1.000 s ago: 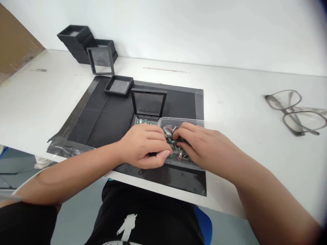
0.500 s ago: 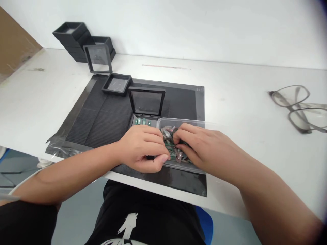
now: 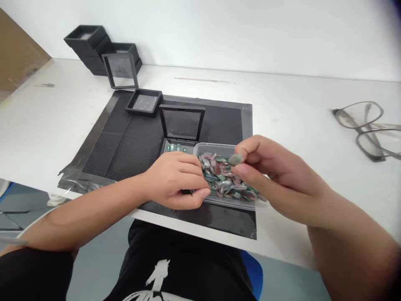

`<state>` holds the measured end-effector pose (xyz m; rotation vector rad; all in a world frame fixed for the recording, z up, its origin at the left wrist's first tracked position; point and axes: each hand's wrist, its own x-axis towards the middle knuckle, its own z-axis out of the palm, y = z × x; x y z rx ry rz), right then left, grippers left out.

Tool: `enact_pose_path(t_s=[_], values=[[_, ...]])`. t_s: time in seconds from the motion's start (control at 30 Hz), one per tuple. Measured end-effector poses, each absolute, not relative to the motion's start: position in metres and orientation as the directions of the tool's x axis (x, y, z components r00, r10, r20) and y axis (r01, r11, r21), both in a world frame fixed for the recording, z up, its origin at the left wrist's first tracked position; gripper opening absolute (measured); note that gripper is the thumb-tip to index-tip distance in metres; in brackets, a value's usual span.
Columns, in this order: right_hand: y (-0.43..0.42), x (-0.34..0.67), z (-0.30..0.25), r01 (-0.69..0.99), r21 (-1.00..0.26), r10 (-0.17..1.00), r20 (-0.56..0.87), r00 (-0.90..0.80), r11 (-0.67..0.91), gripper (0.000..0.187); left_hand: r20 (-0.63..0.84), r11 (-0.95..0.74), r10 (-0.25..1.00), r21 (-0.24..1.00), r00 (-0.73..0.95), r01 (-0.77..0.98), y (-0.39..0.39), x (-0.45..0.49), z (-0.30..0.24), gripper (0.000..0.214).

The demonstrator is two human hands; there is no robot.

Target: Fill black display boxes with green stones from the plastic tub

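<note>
Between the thumb and fingertips of my right hand (image 3: pixel 275 179) is a press-on nail (image 3: pixel 235 159), glossy and grey-green, raised above a clear plastic tub (image 3: pixel 216 147). Loose press-on nails (image 3: pixel 223 175) in green, pink and silver fill the tub. My left hand (image 3: pixel 177 179) is closed, its thumb and curled fingers at the tub's left rim; whatever it may grip is hidden. It covers the lower part of an open black case (image 3: pixel 182 122) with a see-through lid standing up. A row of several green nails (image 3: pixel 178 147) shows along the case's grey inner pad.
A black ribbed mat (image 3: pixel 122 142) lies under the case and tub. Behind it are a shallow black frame box (image 3: pixel 144 102), an upright frame (image 3: pixel 120 71) and stacked black boxes (image 3: pixel 89 48). Eyeglasses (image 3: pixel 359 125) rest on the white table (image 3: pixel 291 113) at right.
My right hand has come up out of the tub and moved right, now pinching a press-on nail. The tub's contents show more fully. My left hand has hardly moved.
</note>
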<state>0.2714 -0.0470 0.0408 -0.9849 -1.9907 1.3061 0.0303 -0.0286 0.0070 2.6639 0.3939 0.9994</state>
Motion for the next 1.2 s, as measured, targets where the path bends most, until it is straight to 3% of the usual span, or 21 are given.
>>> enact_pose_path(t_s=[0.2, 0.33, 0.43, 0.57, 0.87, 1.2], values=[[-0.046, 0.268, 0.045, -0.016, -1.000, 0.792, 0.012, -0.610, 0.004, 0.011, 0.633, -0.933, 0.345, 0.311, 0.693, 0.180, -0.028, 0.030, 0.005, 0.009], [-0.049, 0.266, 0.045, -0.047, -0.997, 0.743, -0.015, -0.669, -0.062, 0.013, 0.650, -0.872, 0.487, 0.330, 0.583, 0.361, -0.029, 0.030, 0.007, 0.019], [-0.051, 0.265, 0.043, -0.016, -0.998, 0.717, -0.029, -0.696, -0.056, 0.015, 0.632, -0.815, 0.577, 0.416, 0.517, 0.402, -0.031, 0.032, 0.007, 0.041], [-0.052, 0.265, 0.037, 0.069, -0.998, 0.713, -0.059, -0.699, -0.014, 0.018, 0.661, -0.837, 0.547, 0.429, 0.514, 0.338, -0.031, 0.036, 0.006, 0.059], [-0.051, 0.264, 0.034, 0.319, -0.943, 0.720, -0.153, -0.677, 0.099, 0.019, 0.607, -0.863, 0.506, 0.352, 0.613, 0.363, -0.027, 0.035, 0.000, 0.039], [-0.048, 0.276, 0.036, 0.379, -0.924, 0.758, -0.216, -0.616, 0.044, 0.022, 0.622, -0.793, 0.602, 0.538, 0.501, 0.285, -0.028, 0.038, -0.002, 0.022]])
